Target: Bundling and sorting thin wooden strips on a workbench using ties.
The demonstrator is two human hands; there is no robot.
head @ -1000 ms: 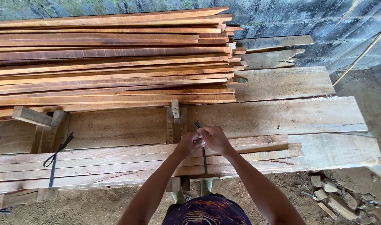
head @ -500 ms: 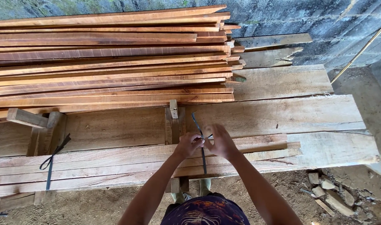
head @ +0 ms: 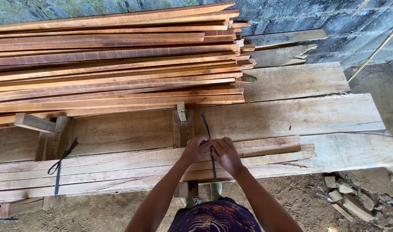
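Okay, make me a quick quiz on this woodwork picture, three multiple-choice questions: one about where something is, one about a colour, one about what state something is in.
1. Where do both hands meet?
A. On the tall stack at the back
B. On the near bundle of slats, at the dark strap
C. On the rubble on the ground

2. What colour is the strap?
A. Black
B. Yellow
C. White

3. In what state is the strap at the bundle's left end?
A. Missing
B. Lying flat beside the bundle
C. Already tied round it

Answers: B, the left hand and right hand pinch the strap on the near bundle. A, it shows black against the wood. C, the left-end strap is knotted around the slats.
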